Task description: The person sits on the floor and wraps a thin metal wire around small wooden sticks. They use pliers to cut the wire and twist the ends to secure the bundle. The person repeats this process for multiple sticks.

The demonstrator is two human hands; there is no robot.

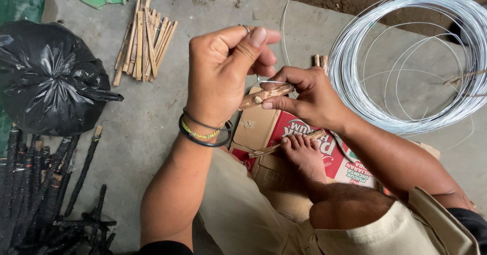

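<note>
My right hand (310, 94) grips a short bamboo stick (264, 97) near its left end, held level above a flattened cardboard box (264, 128). My left hand (223, 72), with bracelets on the wrist, pinches a thin silver wire (257, 78) just above the stick, thumb pressed to the fingers. The wire runs up and away toward the back. A second bamboo stick (274, 147) lies under the toes of my bare foot (303, 153) on the cardboard.
A large coil of silver wire (406, 57) lies at the right on the concrete floor. A pile of bamboo sticks (144, 42) sits at the back left, a tied black plastic bag (48, 80) at the left, and blackened sticks (45, 184) at the lower left.
</note>
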